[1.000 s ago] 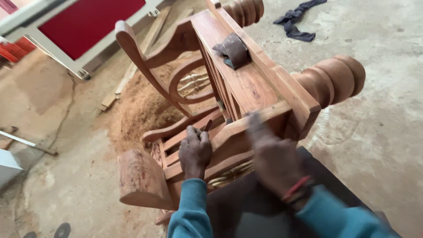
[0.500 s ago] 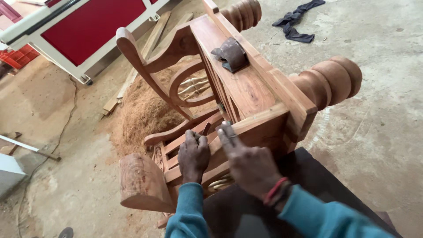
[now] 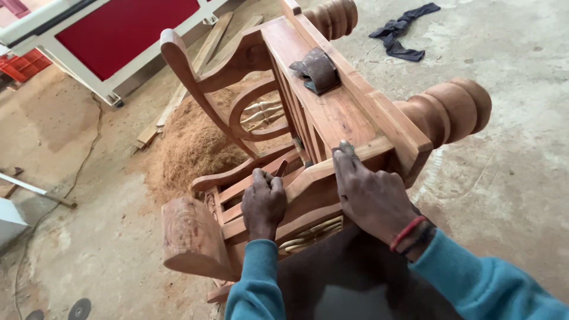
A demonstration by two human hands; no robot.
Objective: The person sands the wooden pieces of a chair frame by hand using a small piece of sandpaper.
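Our right hand (image 3: 372, 198) has slid back along the carved wooden chair frame (image 3: 332, 118), fingers flat, sanding; left hand (image 3: 264, 204) stays clenched on its lower rail; sawdust pile (image 3: 189, 148) behind.

Right hand (image 3: 370, 198) slid up — fingertips reach rail (image 3: 332, 172).
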